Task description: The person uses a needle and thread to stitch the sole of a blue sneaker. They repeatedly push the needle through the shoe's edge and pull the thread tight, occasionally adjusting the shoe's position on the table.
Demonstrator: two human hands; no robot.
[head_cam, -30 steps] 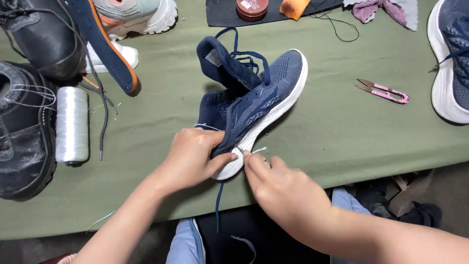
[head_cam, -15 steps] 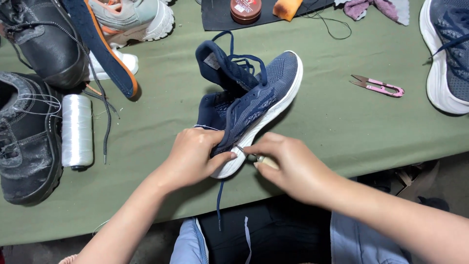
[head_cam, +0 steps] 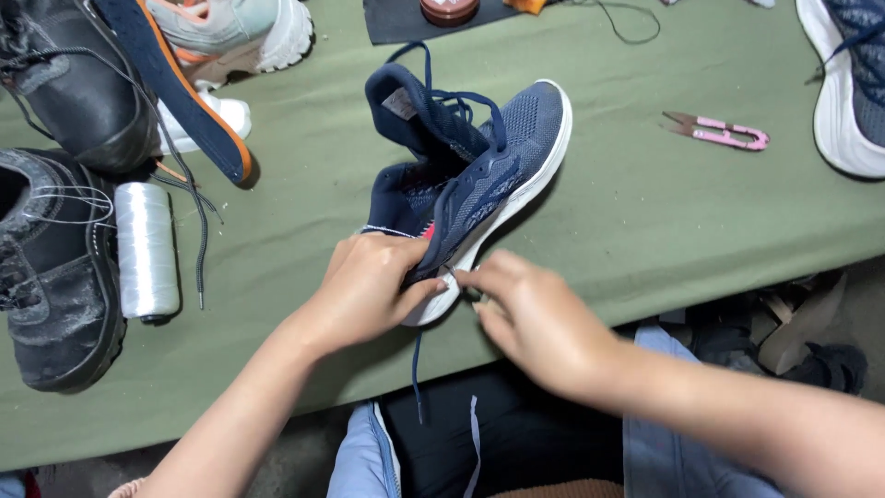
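- While the navy sneaker (head_cam: 479,175) lies on its side near the front edge of the green table (head_cam: 645,212), the left hand (head_cam: 373,286) clamps around its heel end, thumb pressed on the white sole
- Right hand (head_cam: 525,318) sits just beside the left, fingertips pinched together at the sole's edge; whether they grip anything there is too small to tell
- A dark lace hangs from the shoe down past the table edge
- Left of the hands lies a spool of white thread (head_cam: 146,251), touching a worn black boot (head_cam: 51,267)
- Pink thread snips (head_cam: 719,134) rest well apart to the right, near another white-soled shoe (head_cam: 848,83)
- An orange-edged blue insole (head_cam: 175,83) leans at the upper left
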